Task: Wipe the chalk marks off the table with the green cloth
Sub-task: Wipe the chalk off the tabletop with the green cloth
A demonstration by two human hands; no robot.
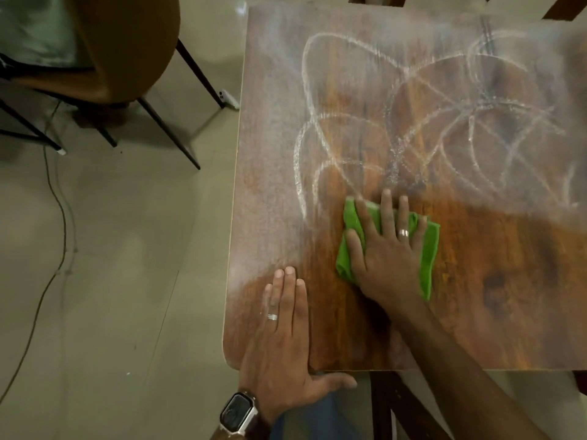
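Observation:
White chalk marks [413, 122], looping curves and smears, cover the far half of the brown wooden table [492, 281]. The near strip of the wood shows dark with no chalk. A folded green cloth [427, 258] lies on the table at the boundary between the two zones. My right hand [386, 249] presses flat on the cloth with fingers spread, pointing away from me. My left hand [286, 331] rests flat on the table's near left corner, fingers together, thumb over the front edge, holding nothing.
A brown chair [127, 49] on thin black legs stands on the tiled floor to the far left. A cable [60, 217] trails across the floor, and a white power strip [228, 98] lies near the table's left edge. Dark wooden frame parts show under the front edge.

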